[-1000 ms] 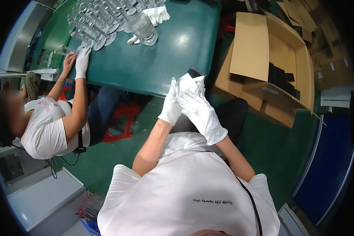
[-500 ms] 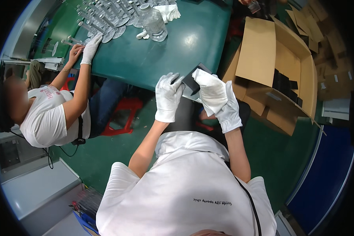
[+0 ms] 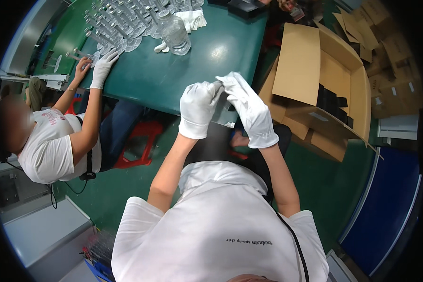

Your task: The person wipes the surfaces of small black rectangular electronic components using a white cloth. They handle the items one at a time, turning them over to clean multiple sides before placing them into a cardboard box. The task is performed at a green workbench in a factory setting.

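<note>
Both my hands wear white gloves and meet above the near edge of the green table (image 3: pixel 141 77). My left hand (image 3: pixel 196 109) is closed, its fingertips pinched toward my right hand; what it grips is hidden. My right hand (image 3: pixel 257 120) holds a folded white cloth (image 3: pixel 235 87), whose far end reaches my left fingertips. The black flat block seen earlier between my hands cannot be made out behind the gloves and cloth.
A clear jar (image 3: pixel 175 35), white cloths (image 3: pixel 191 19) and several clear stemmed discs (image 3: pixel 122 28) stand on the table. A co-worker (image 3: pixel 56 136) sits at the left by a red stool (image 3: pixel 138 145). An open carton (image 3: pixel 357 89) at the right holds black blocks (image 3: pixel 331 101).
My right hand and the cloth have swung up and left, closer to my left fingers. My left hand has turned more closed, and the black block has gone out of sight.
</note>
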Available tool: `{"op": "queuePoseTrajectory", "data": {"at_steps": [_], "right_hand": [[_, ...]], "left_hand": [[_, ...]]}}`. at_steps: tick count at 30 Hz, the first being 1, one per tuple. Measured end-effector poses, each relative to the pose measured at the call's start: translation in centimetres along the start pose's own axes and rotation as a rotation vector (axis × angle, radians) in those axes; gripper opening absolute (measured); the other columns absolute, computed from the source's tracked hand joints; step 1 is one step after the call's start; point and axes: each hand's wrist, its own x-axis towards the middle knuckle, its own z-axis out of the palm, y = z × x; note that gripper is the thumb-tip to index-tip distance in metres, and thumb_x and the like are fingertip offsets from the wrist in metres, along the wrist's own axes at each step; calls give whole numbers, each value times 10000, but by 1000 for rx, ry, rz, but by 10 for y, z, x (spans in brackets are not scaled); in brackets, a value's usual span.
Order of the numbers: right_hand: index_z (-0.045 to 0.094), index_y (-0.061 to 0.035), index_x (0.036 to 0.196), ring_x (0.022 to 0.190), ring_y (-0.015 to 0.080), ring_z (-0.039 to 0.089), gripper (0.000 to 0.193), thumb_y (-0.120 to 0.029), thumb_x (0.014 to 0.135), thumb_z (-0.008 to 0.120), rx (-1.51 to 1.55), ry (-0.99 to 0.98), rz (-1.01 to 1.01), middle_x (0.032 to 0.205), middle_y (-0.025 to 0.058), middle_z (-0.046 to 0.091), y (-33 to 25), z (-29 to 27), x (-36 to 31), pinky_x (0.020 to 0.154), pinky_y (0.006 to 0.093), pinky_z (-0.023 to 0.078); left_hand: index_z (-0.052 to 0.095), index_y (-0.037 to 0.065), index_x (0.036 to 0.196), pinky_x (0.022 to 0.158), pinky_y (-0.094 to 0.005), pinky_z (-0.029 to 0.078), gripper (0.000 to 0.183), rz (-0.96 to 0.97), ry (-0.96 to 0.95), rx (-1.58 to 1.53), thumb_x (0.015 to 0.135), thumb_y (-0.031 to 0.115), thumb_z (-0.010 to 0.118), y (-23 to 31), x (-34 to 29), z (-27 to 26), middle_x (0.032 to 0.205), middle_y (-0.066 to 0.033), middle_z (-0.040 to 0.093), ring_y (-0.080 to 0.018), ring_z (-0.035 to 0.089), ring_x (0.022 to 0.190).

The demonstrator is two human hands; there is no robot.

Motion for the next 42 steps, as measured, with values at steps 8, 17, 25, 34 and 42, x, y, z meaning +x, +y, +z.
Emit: {"op": "queuePoseTrajectory", "data": {"at_steps": [8, 17, 25, 34, 42], "right_hand": [[701, -66, 1039, 1006, 302, 714, 250, -122, 795, 711, -261, -106, -28, 1175, 165, 707, 27, -27, 0, 822, 361, 590], [653, -2, 1182, 959, 135, 612, 451, -413, 1080, 496, 387, 297, 876, 1047, 79, 688, 82, -48, -82, 870, 317, 499], [666, -42, 1094, 959, 134, 606, 452, -471, 1057, 528, 594, 422, 963, 1021, 51, 667, 71, -24, -107, 891, 313, 488], [574, 36, 1343, 1232, 344, 600, 690, -568, 1021, 484, 1720, 358, 1133, 1339, 207, 617, 83, -5, -104, 1069, 488, 497], [435, 116, 1436, 1339, 527, 449, 871, -631, 989, 443, 2045, 123, 1017, 1439, 280, 494, 56, 13, -99, 1023, 798, 368]], "left_hand": [[673, 108, 863, 713, -374, 498, 111, -40, -3, -72, 824, 135, 773, -2, 3, 3, 742, -62, 624, -268, 619, 704], [722, 74, 901, 702, -327, 518, 103, -295, 2, -154, 831, 134, 767, -19, 2, 0, 758, -84, 672, -212, 656, 688], [738, -28, 1090, 804, -257, 536, 189, -665, 549, -364, 932, 76, 732, -96, -38, -20, 1005, -98, 778, -108, 692, 848], [602, 101, 1392, 902, -455, 498, 506, -447, 272, 441, 902, 141, 724, -141, -60, -29, 1134, -194, 650, -385, 618, 1007], [713, 82, 1207, 923, -439, 503, 366, -124, -20, -173, 851, 7, 667, -42, 48, 33, 1112, -156, 694, -358, 643, 1039]]}}
